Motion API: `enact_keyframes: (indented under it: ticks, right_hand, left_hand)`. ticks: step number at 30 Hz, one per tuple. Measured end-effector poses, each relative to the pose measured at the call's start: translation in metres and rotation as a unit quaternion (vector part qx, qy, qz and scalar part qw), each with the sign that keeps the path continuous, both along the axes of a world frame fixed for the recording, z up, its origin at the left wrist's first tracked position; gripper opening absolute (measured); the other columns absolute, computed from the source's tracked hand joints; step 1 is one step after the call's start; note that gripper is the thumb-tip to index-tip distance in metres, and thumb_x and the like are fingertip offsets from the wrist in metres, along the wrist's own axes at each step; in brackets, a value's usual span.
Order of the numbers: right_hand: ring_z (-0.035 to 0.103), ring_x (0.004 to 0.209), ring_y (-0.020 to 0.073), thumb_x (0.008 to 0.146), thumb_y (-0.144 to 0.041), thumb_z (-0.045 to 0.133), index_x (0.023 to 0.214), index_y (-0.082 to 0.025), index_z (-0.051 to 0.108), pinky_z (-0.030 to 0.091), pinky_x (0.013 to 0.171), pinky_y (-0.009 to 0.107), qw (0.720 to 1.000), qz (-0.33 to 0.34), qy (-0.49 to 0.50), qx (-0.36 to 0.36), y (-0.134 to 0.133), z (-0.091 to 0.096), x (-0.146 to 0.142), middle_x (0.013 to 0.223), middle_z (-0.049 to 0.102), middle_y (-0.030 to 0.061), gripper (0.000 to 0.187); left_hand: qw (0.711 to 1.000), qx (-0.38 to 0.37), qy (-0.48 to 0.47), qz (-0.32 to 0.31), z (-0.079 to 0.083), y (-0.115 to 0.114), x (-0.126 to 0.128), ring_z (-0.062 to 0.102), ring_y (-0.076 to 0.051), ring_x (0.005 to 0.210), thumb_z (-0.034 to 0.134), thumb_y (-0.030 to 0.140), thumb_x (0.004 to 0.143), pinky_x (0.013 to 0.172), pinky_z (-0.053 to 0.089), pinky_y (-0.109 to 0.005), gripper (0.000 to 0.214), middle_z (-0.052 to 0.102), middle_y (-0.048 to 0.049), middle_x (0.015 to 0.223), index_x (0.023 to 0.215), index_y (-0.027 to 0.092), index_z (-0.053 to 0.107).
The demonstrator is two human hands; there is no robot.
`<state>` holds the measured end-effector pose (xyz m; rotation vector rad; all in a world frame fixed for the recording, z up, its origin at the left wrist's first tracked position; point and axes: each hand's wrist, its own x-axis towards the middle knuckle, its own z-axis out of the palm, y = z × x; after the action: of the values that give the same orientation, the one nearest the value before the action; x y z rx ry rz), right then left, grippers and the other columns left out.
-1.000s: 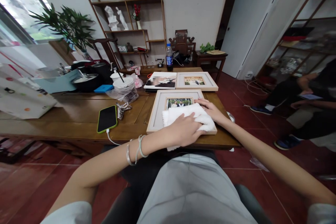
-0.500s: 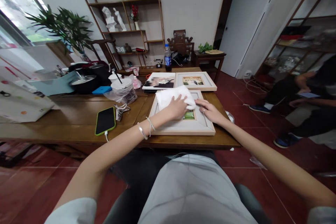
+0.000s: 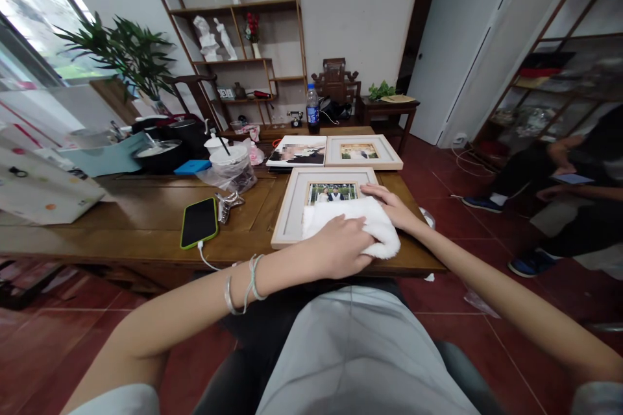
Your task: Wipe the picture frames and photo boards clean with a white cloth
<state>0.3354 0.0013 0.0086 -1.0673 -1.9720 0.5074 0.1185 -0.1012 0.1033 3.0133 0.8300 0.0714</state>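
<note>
A white cloth lies bunched over the near right part of a light wood picture frame. My left hand is on the cloth with bent fingers, gripping it and pressing it down at the frame's near edge. Above the cloth shows the upper part of the framed photo, with two people in it; the rest is covered. My right hand rests on the frame's right side, fingers stretched out, its lower part close behind the cloth.
Beyond the frame lie a second framed picture and a photo panel. A bottle stands behind them. To the left are a phone on a cable, a bagged cup and a blue box. Another person sits at right.
My left hand has drawn the cloth toward me and to the right, from the frame's upper part to its near edge. The photo's top is uncovered. My right hand stays at the frame's right side.
</note>
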Motion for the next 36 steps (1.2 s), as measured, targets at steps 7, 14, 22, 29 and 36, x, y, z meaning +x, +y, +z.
enact_keyframes:
  ticks: [7,14,22,29,36]
  right_hand:
    - [0.041,0.128,0.0212,0.077,-0.01,0.045,0.12,-0.025,0.059,0.027,0.11,0.046,1.0,0.001,-0.026,0.011,0.001,-0.002,-0.001,0.131,0.053,0.0049,0.047]
    - [0.042,0.126,0.0225,0.075,-0.011,0.044,0.118,-0.023,0.059,0.028,0.109,0.045,0.999,0.001,-0.034,0.015,0.002,-0.001,-0.002,0.129,0.053,0.0054,0.047]
    - [0.043,0.124,0.0244,0.073,-0.011,0.043,0.116,-0.024,0.061,0.027,0.109,0.048,0.999,0.011,-0.038,0.021,0.001,0.001,-0.004,0.126,0.055,0.0047,0.048]
    - [0.04,0.128,0.0228,0.075,-0.01,0.044,0.122,-0.025,0.056,0.026,0.11,0.048,0.999,0.006,-0.036,0.0,-0.001,-0.001,-0.002,0.131,0.05,0.0055,0.051]
    - [0.038,0.13,0.0232,0.077,-0.011,0.042,0.124,-0.023,0.055,0.025,0.111,0.048,0.999,0.002,-0.042,-0.003,-0.002,-0.001,-0.002,0.132,0.049,0.0071,0.05]
  left_hand:
    - [0.991,0.003,0.085,0.099,0.029,0.064,-0.027,0.059,-0.019,0.068,0.056,0.015,0.071,0.06,0.041,-0.027,0.009,0.064,-0.007,0.075,0.076,0.014,0.064]
    - [0.971,0.214,-0.032,0.101,0.013,0.118,0.009,0.058,-0.022,0.094,0.045,0.001,0.076,0.077,0.042,-0.031,0.026,0.063,-0.0118,0.107,0.09,0.012,0.064]
    - [0.986,0.143,0.025,0.08,-0.018,0.124,0.02,0.06,-0.023,0.088,0.046,0.003,0.076,0.075,0.044,-0.032,0.025,0.066,-0.0141,0.093,0.091,0.011,0.065]
    - [0.966,0.162,0.111,0.166,-0.002,0.124,-0.045,0.061,-0.022,0.089,0.043,0.003,0.078,0.077,0.042,-0.031,0.027,0.067,-0.0129,0.093,0.09,0.011,0.066]
    - [0.948,0.151,0.143,0.242,0.009,0.131,-0.084,0.062,-0.026,0.087,0.044,0.006,0.076,0.072,0.044,-0.034,0.027,0.066,-0.0151,0.092,0.09,0.013,0.066]
